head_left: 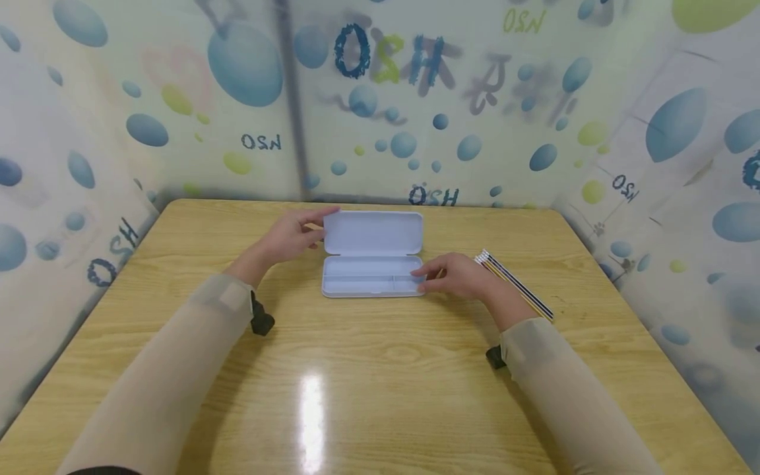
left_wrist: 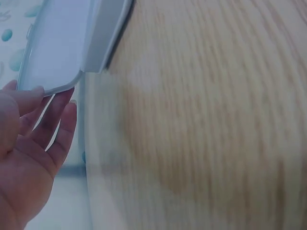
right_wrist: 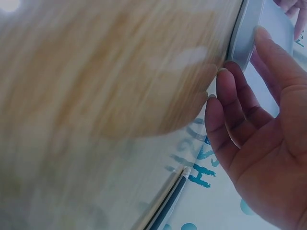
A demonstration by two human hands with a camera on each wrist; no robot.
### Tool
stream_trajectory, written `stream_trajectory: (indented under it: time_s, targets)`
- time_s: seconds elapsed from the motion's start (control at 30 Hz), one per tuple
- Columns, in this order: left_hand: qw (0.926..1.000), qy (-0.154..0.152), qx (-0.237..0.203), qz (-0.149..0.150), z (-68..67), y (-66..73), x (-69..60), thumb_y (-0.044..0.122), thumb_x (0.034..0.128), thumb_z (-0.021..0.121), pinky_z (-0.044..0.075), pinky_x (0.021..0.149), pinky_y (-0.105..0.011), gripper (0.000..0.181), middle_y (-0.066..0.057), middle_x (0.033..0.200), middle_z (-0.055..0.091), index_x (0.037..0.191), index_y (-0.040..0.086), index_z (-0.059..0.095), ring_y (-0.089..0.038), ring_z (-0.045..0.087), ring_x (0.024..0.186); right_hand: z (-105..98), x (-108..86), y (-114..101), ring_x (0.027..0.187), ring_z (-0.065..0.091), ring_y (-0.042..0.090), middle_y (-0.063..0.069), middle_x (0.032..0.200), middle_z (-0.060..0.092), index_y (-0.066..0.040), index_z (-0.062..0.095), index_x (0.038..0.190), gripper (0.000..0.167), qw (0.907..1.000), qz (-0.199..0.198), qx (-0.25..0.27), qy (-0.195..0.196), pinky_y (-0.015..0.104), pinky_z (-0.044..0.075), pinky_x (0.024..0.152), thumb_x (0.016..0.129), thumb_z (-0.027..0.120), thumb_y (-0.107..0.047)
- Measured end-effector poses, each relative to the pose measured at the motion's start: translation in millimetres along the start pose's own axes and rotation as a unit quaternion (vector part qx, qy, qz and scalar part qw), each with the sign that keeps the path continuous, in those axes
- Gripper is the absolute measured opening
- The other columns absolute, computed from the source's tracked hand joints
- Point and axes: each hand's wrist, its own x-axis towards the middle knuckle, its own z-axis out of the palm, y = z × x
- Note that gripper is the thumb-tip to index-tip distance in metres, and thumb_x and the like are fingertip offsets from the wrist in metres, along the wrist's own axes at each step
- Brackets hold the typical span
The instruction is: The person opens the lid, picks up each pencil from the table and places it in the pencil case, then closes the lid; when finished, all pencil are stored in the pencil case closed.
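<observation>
Logging the head view from my remote station: pale pencil case (head_left: 356,266) at centre frame on the wooden table (head_left: 386,376), between my two hands, long axis running left to right. Its lid (head_left: 373,233) leans back on the far long edge, inside exposed. I can make out no contents in the base: one long rear compartment, a divided front row with the short section at right.

Left hand (head_left: 287,235), left of centre, pinches the lid's left end; the left wrist view puts the thumb on the inner face, fingers behind. Right hand (head_left: 458,276), right of centre, grips the base's right end. Hands apart, one at each end of the long axis, neither nearer the case since both touch it.

Key relation, in my judgement: left has the lid, right has the base, so the hinge line lies between the two holds. Striped pencils (head_left: 522,287) slant toward lower right, just beside the right hand, well apart from the left.
</observation>
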Motion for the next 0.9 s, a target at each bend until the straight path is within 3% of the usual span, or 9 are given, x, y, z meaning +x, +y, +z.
stream_trajectory:
  time_s: [0.17,0.43,0.6,0.9]
  targets:
    - [0.9999,-0.013,0.003,0.000,3.5,-3.8,4.0,0.002,0.1103,0.060,0.063,0.090,-0.040,0.064,-0.023,0.129,0.066,0.169,0.020,0.044,-0.033,0.070,0.109,0,-0.9,-1,0.100,0.065,0.019,0.005,0.120,0.078,-0.021,0.081,0.135,0.036,1.0000,0.000,0.006,0.000,0.033,0.055,0.087,0.101,0.083,-0.033]
    - [0.9987,-0.024,0.043,-0.013,4.6,-8.1,1.2,0.010,0.1132,0.059,0.055,0.087,-0.032,0.065,-0.024,0.128,0.073,0.173,0.020,0.035,-0.030,0.071,0.103,-1,-0.9,-1,0.100,0.063,0.020,0.005,0.120,0.078,-0.022,0.081,0.135,0.036,1.0000,-0.004,0.006,-0.001,0.032,0.054,0.086,0.100,0.084,-0.032]
    - [0.9986,-0.038,0.029,-0.022,6.5,-11.5,-1.5,0.012,0.1155,0.055,0.058,0.082,-0.032,0.065,-0.024,0.113,0.077,0.175,0.013,0.029,-0.025,0.073,0.091,0,-0.7,-1,0.097,0.061,0.019,0.005,0.118,0.078,-0.021,0.081,0.135,0.036,1.0000,-0.005,0.005,-0.003,0.031,0.051,0.081,0.101,0.083,-0.032]
    - [0.9972,-0.041,0.043,-0.046,9.1,-19.6,3.3,0.020,0.1169,0.054,0.053,0.072,-0.028,0.061,-0.014,0.097,0.078,0.174,0.014,0.032,-0.017,0.063,0.079,0,-0.5,-1,0.097,0.060,0.019,0.004,0.118,0.077,-0.023,0.080,0.136,0.036,1.0000,0.001,-0.006,-0.001,0.031,0.050,0.080,0.101,0.082,-0.033]
